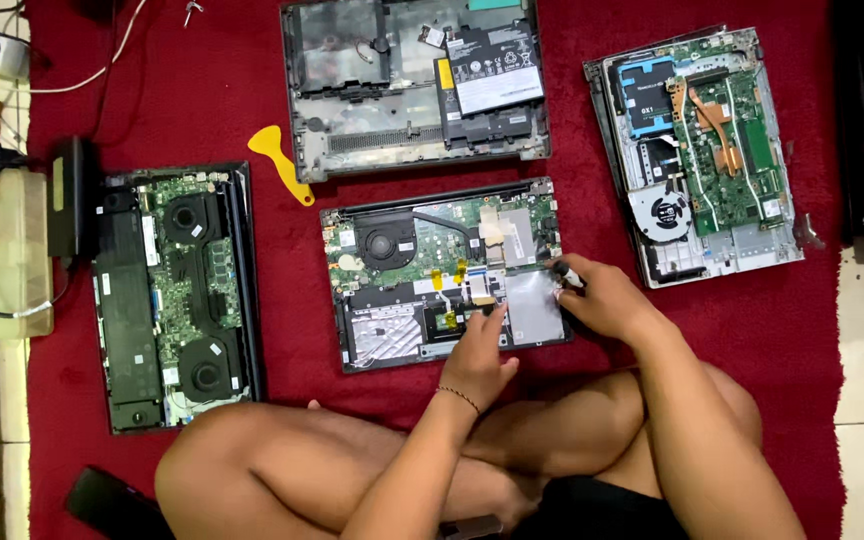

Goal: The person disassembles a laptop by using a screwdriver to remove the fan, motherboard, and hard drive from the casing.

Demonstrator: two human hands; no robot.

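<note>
An opened laptop (422,255) lies in front of me on the red cloth, its green board, fan and flat cables exposed. My left hand (479,355) rests on its lower part, the index finger pressing near the black patch at the middle. My right hand (597,297) sits at the laptop's right edge, closed around a small dark tool with a light tip (564,271) that points at the board. My crossed bare legs fill the lower part of the view.
Another opened laptop (177,290) lies at the left, a third (707,150) at the right, and a stripped base with a battery (412,85) at the back. A yellow plastic pry tool (280,160) lies on the red cloth (192,90). Cables and an adapter sit far left.
</note>
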